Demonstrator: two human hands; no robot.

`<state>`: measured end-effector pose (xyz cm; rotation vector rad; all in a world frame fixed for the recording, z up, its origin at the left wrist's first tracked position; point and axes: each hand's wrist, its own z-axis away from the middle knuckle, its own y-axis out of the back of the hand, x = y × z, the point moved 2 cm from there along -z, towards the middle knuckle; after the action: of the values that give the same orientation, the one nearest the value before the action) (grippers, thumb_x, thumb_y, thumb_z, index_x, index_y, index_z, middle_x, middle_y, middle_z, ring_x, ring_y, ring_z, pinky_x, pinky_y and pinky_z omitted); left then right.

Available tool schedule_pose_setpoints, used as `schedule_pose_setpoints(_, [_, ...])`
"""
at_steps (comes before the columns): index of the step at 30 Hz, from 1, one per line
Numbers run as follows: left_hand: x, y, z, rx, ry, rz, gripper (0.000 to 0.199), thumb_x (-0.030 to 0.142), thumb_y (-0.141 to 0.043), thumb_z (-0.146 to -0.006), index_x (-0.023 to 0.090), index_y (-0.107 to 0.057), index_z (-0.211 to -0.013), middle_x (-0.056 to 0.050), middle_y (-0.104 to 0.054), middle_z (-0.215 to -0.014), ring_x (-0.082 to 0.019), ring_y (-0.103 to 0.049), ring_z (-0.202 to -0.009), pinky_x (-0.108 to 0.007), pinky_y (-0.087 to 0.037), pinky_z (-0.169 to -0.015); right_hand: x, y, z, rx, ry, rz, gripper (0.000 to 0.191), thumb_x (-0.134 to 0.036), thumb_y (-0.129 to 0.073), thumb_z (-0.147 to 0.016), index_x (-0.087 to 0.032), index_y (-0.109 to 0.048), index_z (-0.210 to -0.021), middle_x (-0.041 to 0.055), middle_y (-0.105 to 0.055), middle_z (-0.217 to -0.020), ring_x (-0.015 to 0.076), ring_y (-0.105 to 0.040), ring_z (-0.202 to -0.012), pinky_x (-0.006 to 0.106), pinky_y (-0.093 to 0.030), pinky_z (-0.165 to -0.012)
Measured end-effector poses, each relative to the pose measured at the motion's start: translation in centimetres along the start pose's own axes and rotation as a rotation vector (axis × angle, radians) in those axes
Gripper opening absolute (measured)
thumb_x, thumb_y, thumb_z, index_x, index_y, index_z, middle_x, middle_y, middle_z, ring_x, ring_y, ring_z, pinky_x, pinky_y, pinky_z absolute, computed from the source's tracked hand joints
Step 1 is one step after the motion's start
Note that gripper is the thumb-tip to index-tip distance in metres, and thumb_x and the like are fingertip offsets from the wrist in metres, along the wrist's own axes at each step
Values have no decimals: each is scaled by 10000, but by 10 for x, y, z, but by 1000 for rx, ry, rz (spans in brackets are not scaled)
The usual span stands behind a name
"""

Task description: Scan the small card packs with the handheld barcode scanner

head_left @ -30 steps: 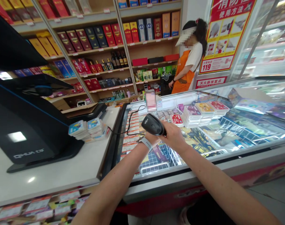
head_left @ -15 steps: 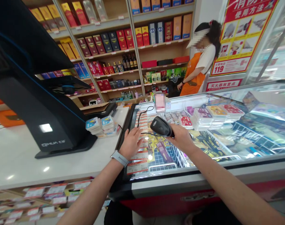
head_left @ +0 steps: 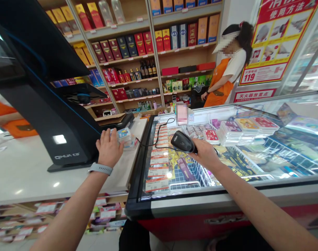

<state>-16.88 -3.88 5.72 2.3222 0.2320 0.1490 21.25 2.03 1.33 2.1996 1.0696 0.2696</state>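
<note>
The left hand [head_left: 109, 149] has moved to packs [head_left: 125, 135], fingers' [head_left: 105, 136] hold unclear; the right hand [head_left: 207, 154] grips a scanner [head_left: 183, 141].

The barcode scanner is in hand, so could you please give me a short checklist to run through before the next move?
1. Barcode scanner gripped by the right hand: ok.
2. Black cable slack: ok, it curves loosely over the freezer.
3. Barcode scanner close to the counter packs: not ok, it is over the freezer, apart from them.
4. Left hand gripping the counter packs: cannot tell, it hides part of them.
5. Stacked packs on the freezer standing: ok, none toppled.
</note>
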Motion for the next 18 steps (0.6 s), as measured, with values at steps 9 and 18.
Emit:
schedule_pose_setpoints(9, [-47,-11,-9,-123,9,-98,477,245,-458,-868,86,-493,-1316,-170,-534,-1324,-290,-460,-1225,-434,-355,-1035,-2,3,-3,-25,-5,-7,242,-319,-570,-847,-161,-553,-1029,78,-669,-868,213,-607,-753,312,-424,-683])
schedule_pose_setpoints(18, [-48,1,-7,-31,9,-115,414,226,-464,-862,126,-571,-1249,-113,-620,-1230,-239,-579,-1077,-319,-448,-914,-2,3,-2,-1,6,19,261,-339,-576,-849,-152,-553,-1029,78,-668,-851,218,-605,-734,318,-425,-675])
